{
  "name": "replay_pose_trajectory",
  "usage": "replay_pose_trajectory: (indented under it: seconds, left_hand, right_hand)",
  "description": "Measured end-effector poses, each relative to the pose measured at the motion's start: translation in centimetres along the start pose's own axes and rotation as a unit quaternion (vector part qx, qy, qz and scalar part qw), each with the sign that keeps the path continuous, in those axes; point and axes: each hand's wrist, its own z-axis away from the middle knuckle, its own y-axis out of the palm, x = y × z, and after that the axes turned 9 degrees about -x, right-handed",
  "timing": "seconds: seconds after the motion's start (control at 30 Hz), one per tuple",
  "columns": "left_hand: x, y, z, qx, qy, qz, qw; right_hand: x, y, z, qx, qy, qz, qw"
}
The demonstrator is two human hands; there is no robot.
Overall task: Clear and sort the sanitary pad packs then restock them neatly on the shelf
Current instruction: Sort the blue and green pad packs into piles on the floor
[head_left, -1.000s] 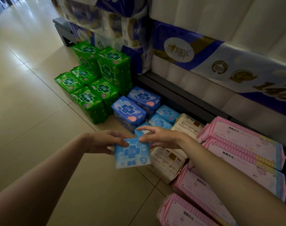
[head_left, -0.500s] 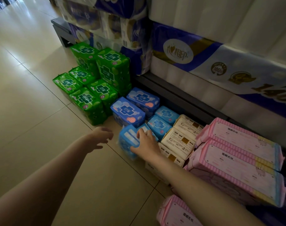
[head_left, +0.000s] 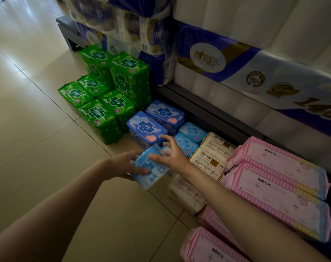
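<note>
Centre frame: my left hand (head_left: 123, 165) grips the small light-blue plastic pad pack (head_left: 151, 167) from its left side, thumb across the face. My right hand (head_left: 172, 154) hovers spread over its upper right corner, holding nothing. Pack's long axis tilts toward the light-blue packs on the floor (head_left: 187, 142), upper right.

Glossy beige floor tiles (head_left: 38, 129) with thin dark grout lines run up the aisle, brightest at the far top left – dimmer nearby. On the right, a dark low shelf base (head_left: 208, 110) carries stacked toilet-paper bales (head_left: 236, 59) in white-and-purple wrap.
</note>
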Motion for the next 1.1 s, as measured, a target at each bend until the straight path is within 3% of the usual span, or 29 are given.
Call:
replay_pose_trajectory:
  seconds: [0.07, 0.13, 0.17, 0.23, 0.3, 0.43, 0.47, 0.67, 0.8, 0.9, 1.0, 1.1]
  left_hand:
    - [0.3, -0.6, 0.0, 0.025, -0.018, 0.074, 0.997]
    - [0.5, -0.7, -0.1, 0.052, -0.057, 0.082, 0.994]
    - [0.4, -0.6, -0.1, 0.062, -0.081, 0.051, 0.993]
    - [0.5, -0.1, -0.3, 0.019, -0.126, -0.064, 0.990]
    - [0.8, -0.1, -1.0, -0.057, -0.147, -0.123, 0.980]
    - [0.7, -0.2, -2.3, -0.135, -0.139, -0.069, 0.979]
    - [0.8, 0.0, -2.6, -0.147, -0.136, -0.060, 0.978]
    - [-1.3, 0.2, -3.8, -0.174, -0.105, -0.085, 0.975]
    - [-8.2, -0.3, -3.9, -0.232, 0.015, -0.123, 0.965]
    - [-15.9, -0.5, -2.4, -0.292, 0.154, -0.136, 0.934]
    - [-25.1, -1.1, 0.9, -0.350, 0.337, -0.118, 0.866]
    - [-35.0, -1.2, 6.6, -0.406, 0.501, -0.108, 0.757]
  right_hand:
    - [-0.4, -0.6, 0.0, 0.033, 0.035, 0.008, 0.999]
    - [-0.3, -0.5, 0.1, 0.035, 0.036, 0.001, 0.999]
    - [-0.3, -0.3, 0.0, 0.022, 0.019, 0.031, 0.999]
    - [-0.4, 0.2, -0.3, -0.004, -0.028, 0.196, 0.980]
    - [-0.8, 1.1, -0.3, -0.004, -0.060, 0.342, 0.938]
    - [-2.6, 3.4, -0.2, 0.031, -0.105, 0.580, 0.808]
    - [-2.9, 3.9, -0.3, 0.035, -0.106, 0.602, 0.791]
    - [0.7, -0.8, -1.2, 0.019, -0.082, 0.534, 0.841]
    - [6.8, -7.9, -0.7, -0.047, -0.101, 0.477, 0.872]
    - [13.8, -12.8, 1.3, -0.075, -0.164, 0.434, 0.883]
    - [22.4, -18.0, 5.5, -0.123, -0.279, 0.440, 0.845]
    - [31.4, -23.3, 11.1, -0.178, -0.375, 0.453, 0.789]
